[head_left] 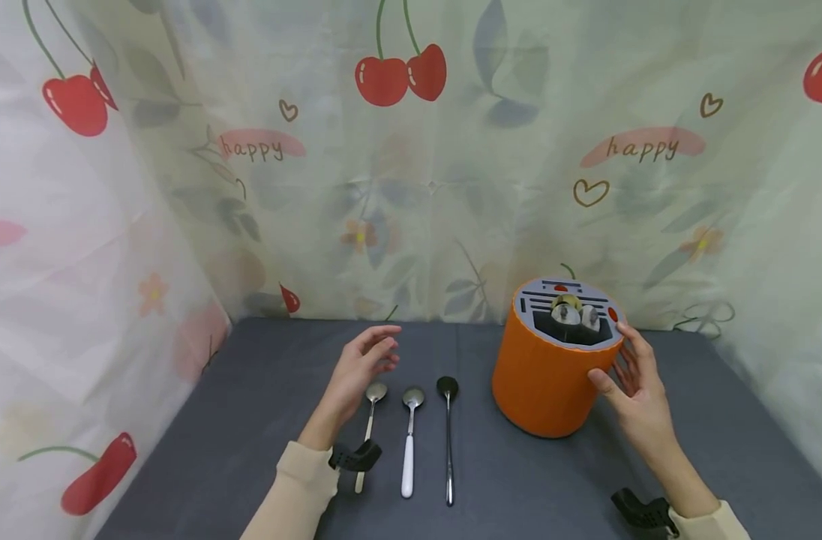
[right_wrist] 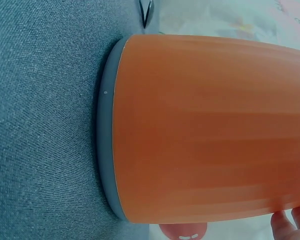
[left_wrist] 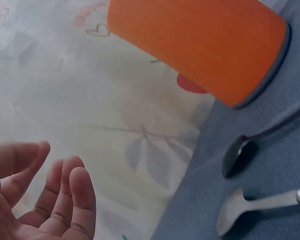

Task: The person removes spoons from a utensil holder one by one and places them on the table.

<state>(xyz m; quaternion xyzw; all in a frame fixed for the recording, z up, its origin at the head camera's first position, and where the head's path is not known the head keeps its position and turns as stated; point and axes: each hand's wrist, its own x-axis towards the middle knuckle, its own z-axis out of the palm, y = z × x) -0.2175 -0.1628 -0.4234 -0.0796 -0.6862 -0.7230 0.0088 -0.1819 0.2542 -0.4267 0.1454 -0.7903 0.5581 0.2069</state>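
Note:
An orange cylindrical container [head_left: 553, 382] stands upright on the right of the table. Its grey top [head_left: 542, 300] has slots and a dark opening, in which shiny rounded pieces [head_left: 566, 313] show; their kind is unclear. My right hand [head_left: 637, 397] touches the container's right side, with the thumb low and a fingertip by the top rim. In the right wrist view only fingertips [right_wrist: 285, 225] show against its wall. My left hand [head_left: 357, 367] hovers with loosely bent fingers, holding nothing, near a pale-handled spoon [head_left: 369, 427]. To its right lie a white-handled spoon [head_left: 409, 442] and a dark long-handled spoon [head_left: 448, 442].
Grey cloth covers the table [head_left: 202, 450]. A patterned curtain [head_left: 431, 202] with cherries hangs along the back and both sides. The three spoons lie roughly parallel, left of the container, handles toward the near edge.

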